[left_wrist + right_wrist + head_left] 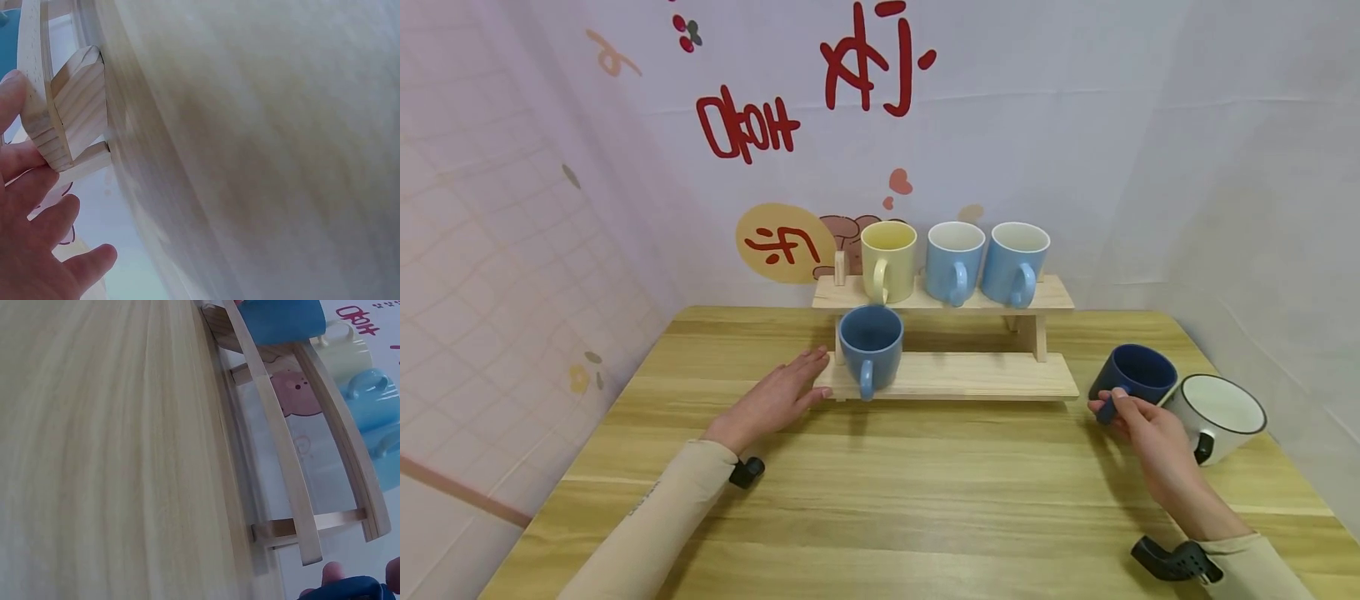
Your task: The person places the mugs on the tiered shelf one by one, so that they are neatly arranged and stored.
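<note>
A two-tier wooden rack (970,375) stands at the table's middle back. A medium blue mug (870,346) sits at the left of its lower shelf. My left hand (790,387) lies flat on the table, straight fingers touching the left end of that shelf; the left wrist view shows the fingers (37,219) against the rack's end (56,112). Right of the rack, my right hand (1131,417) pinches the handle of a dark navy mug (1138,372) standing on the table. In the right wrist view only the navy mug's rim (350,590) and a fingertip (331,572) show.
The upper shelf holds a yellow mug (888,260) and two light blue mugs (955,262) (1015,262). A white mug with a black rim (1221,412) stands just right of the navy mug. Walls close in behind and at both sides of the wooden table (925,500).
</note>
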A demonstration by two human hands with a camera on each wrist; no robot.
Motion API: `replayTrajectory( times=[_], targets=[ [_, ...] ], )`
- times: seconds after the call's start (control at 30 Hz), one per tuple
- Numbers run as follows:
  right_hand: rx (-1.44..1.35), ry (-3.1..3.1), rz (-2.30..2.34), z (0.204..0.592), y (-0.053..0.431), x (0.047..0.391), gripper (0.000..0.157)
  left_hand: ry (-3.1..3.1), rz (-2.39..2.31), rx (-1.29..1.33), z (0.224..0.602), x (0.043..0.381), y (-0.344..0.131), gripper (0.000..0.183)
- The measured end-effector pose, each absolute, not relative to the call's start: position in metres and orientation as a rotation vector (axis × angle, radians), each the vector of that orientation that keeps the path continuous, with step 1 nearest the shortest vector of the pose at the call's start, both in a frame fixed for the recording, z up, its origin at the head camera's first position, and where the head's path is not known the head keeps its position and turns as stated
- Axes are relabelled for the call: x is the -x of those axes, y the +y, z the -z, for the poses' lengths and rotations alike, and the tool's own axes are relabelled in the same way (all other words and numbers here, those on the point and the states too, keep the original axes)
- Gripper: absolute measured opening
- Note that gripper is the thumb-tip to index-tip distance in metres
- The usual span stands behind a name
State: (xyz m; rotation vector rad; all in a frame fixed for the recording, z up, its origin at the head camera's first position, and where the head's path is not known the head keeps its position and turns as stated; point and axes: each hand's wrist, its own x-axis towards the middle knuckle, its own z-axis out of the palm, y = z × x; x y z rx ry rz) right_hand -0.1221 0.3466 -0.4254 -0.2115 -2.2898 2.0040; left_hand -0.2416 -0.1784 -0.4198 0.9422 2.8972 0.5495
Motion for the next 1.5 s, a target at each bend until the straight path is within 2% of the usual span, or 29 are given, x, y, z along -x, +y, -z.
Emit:
replayTrajectory(
  times=[0.43,0.6,0.97,1.2,1.5],
  targets=[
    [0.367,-2.443,-1.566,0.430,0.342,0.117,0.061,2.882,-0.542,-0.874,0.416,0.241,-0.178,0.070],
    [0.381,-2.385,-1.527,0.424,0.341,0.114,0.051,2.882,-0.544,-0.882,0.413,0.240,-0.178,0.071],
    [0.128,-1.943,-1.935,0.398,0.336,0.111,0.025,2.890,-0.555,-0.872,0.410,0.244,-0.178,0.070],
    [-0.005,-1.904,-1.983,0.389,0.319,0.104,0.029,2.883,-0.566,-0.886,0.416,0.244,-0.177,0.070],
    [-0.117,-1.878,-1.978,0.383,0.295,0.101,0.024,2.845,-0.623,-0.852,0.419,0.244,-0.178,0.071]
  ],
)
